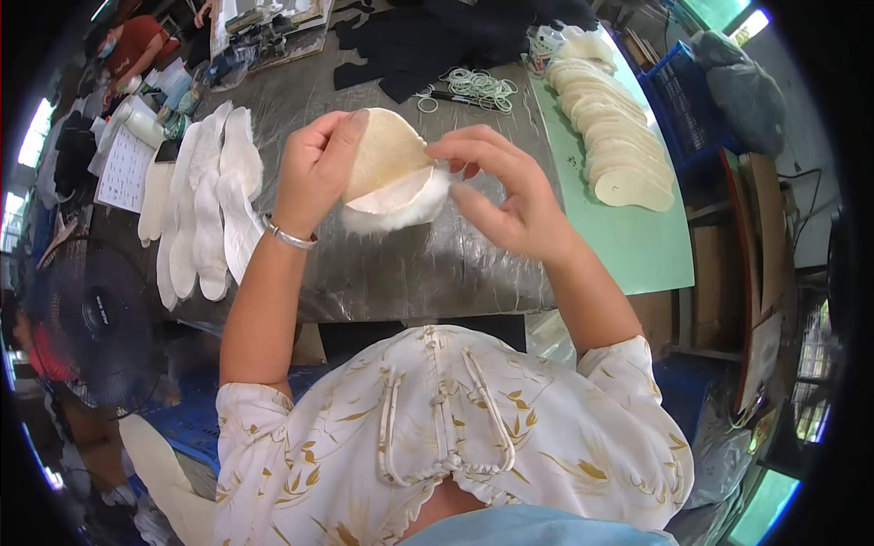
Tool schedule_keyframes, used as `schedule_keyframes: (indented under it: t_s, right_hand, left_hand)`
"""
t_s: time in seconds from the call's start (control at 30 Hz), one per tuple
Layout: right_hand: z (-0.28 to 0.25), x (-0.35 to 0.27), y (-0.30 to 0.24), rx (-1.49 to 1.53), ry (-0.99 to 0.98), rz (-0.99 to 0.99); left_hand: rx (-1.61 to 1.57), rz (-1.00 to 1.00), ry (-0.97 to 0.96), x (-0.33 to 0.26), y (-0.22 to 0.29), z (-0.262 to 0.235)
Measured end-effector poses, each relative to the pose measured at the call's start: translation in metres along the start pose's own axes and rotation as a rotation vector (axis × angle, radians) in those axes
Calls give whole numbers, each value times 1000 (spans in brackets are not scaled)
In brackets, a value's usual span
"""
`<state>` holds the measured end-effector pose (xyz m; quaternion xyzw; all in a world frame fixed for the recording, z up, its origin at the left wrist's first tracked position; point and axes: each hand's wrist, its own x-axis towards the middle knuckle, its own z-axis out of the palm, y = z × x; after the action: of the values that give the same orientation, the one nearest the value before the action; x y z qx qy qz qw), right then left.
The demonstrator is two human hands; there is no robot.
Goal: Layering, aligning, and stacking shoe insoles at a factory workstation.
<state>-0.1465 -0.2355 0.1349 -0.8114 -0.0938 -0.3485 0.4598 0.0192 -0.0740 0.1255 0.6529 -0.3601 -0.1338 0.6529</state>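
1. Head view, centre of the frame: the insole (387,150), cream, looks folded over, with white fleece (396,217) fluffing out along its lower edge. Held above the table (364,282).
2. Left hand (314,164): pinching the insole's left side, thumb across the cream face.
3. Right hand (512,196): fingers parted, not clenched; index fingertip at the right edge, thumb beside the fleece. Cannot tell whether either touches.
4. Left of the frame: white insoles (209,209) in rows. Upper right: cream stack (605,118) on a green mat (655,255). Top centre: pale rings (482,86).
5. Step in hand, my reading: opening or working the fold. Next move seems to call for a right-hand pinch on the edge, left grip steady.
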Motion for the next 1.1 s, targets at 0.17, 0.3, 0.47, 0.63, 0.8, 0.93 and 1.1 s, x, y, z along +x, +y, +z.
schedule_keyframes:
  t_s: [0.17,0.3,0.47,0.63,0.8,0.93,1.1]
  right_hand:
    - [-4,-6,9,66,-136,24]
    - [-2,-7,13,57,-163,33]
    - [17,-14,10,19,62,26]
    - [37,-22,3,-50,220,-15]
    - [40,-25,1,-135,274,-72]
    - [41,-33,-2,-133,277,-38]
    - [46,-36,-1,-120,291,-43]
  left_hand:
    - [-31,18,-2,-12,5,2]
    - [-44,-8,54,-19,3,5]
    - [-167,-78,119,-38,-4,7]
    - [-406,-55,70,-62,-4,14]
    - [-511,28,-82,-80,-17,12]
    - [-349,28,-35,-89,-18,18]
    - [-390,23,30,-92,-21,20]
